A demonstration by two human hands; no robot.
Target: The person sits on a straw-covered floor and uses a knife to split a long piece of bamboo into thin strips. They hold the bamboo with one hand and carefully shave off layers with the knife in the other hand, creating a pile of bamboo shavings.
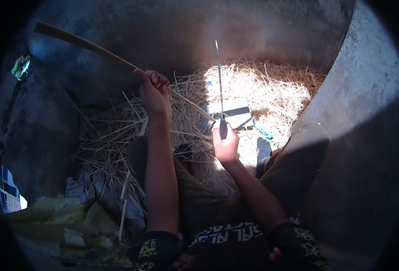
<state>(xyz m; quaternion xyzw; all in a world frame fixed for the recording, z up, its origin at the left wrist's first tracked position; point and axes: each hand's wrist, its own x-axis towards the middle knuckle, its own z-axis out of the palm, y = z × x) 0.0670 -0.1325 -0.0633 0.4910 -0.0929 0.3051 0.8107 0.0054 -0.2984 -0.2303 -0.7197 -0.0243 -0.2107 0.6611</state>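
My left hand (pixel 154 97) is closed around a long flat strip (pixel 91 46), which looks like split bamboo. The strip slants from the upper left down to my right hand (pixel 226 147), where its lower end meets the thumb. That right hand grips the dark handle of a knife (pixel 220 86), its thin blade pointing up and away from me. Whether the right fingers also pinch the strip's end is hard to see. Beneath the knife lies a flat grey-and-dark rectangular block (pixel 238 116), partly covered by the strip and the hand.
Pale shavings (pixel 271 83) are heaped before me, brightly sunlit on the right. A small turquoise object (pixel 266 132) rests near my foot. Curved grey walls (pixel 375 77) rise around me. Yellowish cloth (pixel 68 226) lies at lower left, near another upright strip (pixel 124 203).
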